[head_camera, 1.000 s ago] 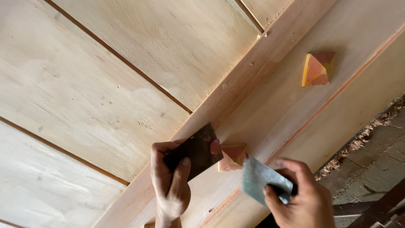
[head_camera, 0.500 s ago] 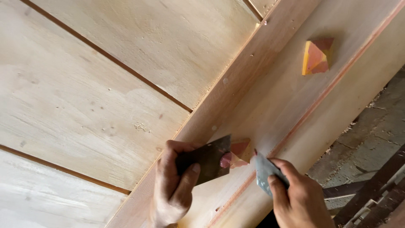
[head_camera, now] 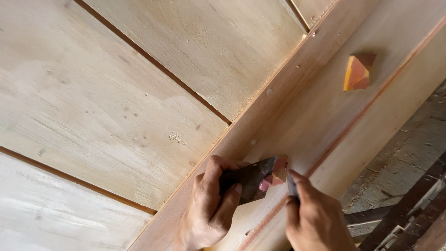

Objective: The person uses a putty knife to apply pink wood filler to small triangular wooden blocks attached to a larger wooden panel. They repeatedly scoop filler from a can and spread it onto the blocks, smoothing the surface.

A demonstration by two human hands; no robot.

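my left hand (head_camera: 211, 204) gripping a dark flat scraper (head_camera: 253, 179) smeared with pink filler, pressed on the wooden beam (head_camera: 320, 116), my right hand (head_camera: 316, 218) closed around a thin blade (head_camera: 291, 185) just beside it, orange pyramid stud (head_camera: 357, 72) further up the beam

No packages, labels, signs or screens show anywhere in this view.
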